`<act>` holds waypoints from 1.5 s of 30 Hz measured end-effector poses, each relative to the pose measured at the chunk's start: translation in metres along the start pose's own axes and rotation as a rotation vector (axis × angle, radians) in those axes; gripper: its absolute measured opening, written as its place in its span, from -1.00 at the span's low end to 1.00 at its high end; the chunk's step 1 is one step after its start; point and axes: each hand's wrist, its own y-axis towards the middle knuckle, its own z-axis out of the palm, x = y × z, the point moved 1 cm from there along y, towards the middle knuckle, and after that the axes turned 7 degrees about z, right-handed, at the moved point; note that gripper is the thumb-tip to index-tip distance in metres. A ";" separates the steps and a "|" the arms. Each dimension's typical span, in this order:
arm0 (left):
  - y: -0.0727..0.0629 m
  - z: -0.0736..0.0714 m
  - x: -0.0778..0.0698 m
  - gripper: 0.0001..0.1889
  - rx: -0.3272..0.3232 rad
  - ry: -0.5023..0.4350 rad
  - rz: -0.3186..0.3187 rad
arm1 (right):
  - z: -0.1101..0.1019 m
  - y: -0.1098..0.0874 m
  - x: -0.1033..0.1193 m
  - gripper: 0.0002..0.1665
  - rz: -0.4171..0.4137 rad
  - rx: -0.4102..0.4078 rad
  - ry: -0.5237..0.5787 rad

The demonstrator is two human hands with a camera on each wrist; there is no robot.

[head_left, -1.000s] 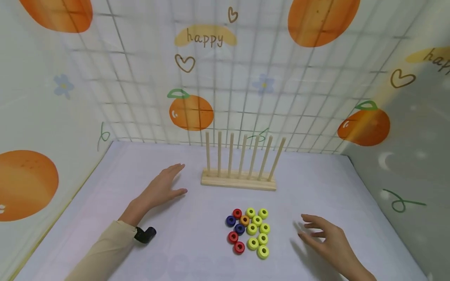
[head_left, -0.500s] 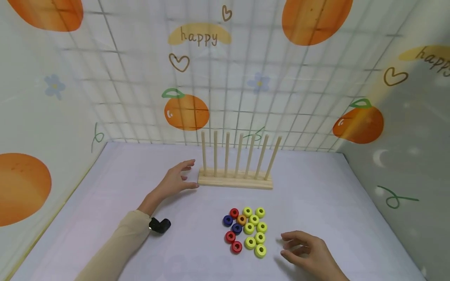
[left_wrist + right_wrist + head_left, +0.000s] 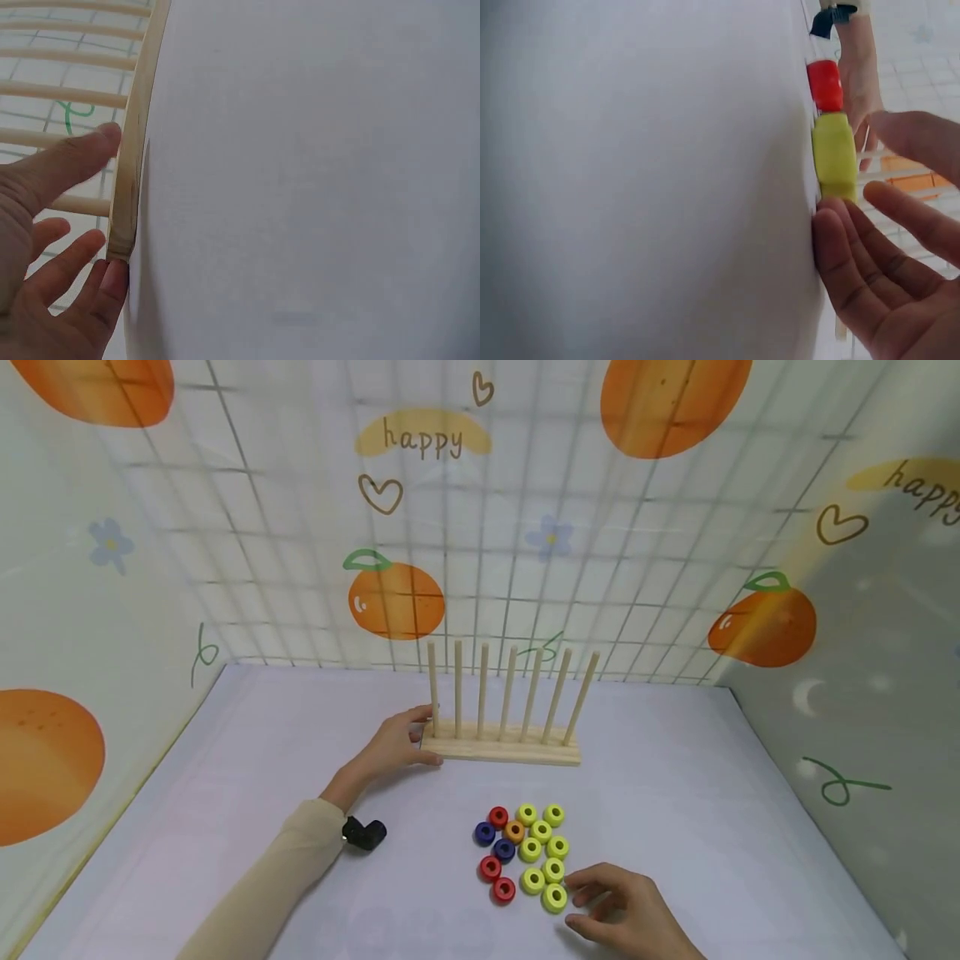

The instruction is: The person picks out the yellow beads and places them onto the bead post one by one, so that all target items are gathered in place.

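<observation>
My left hand reaches around the left end of a wooden peg rack, thumb in front and fingers behind. In the left wrist view, its thumb lies over the base, and its lower fingertips are right at the base's end. My right hand is beside the nearest yellow bead, thumb and fingers apart. In the right wrist view its fingertips come right up to a yellow bead, with a red bead beyond.
More beads lie grouped in front of the rack: several yellow ones, red ones, blue ones and an orange one. Upright pegs rise from the rack. A printed cloth wall stands behind the white table.
The left hand has moved right to the rack's end. The right hand has moved left up to the yellow beads. The rack and beads stay in place; the head view shifted slightly.
</observation>
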 end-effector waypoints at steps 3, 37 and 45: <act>0.003 0.003 0.002 -0.09 0.010 0.033 0.008 | 0.004 0.003 0.003 -0.60 0.029 0.021 -0.019; 0.015 -0.004 0.005 -0.28 0.091 0.187 -0.027 | 0.013 0.010 0.009 -0.65 -0.031 0.015 -0.100; 0.015 -0.005 0.002 -0.28 0.100 0.194 -0.035 | 0.004 0.006 0.013 -0.67 -0.059 -0.076 -0.144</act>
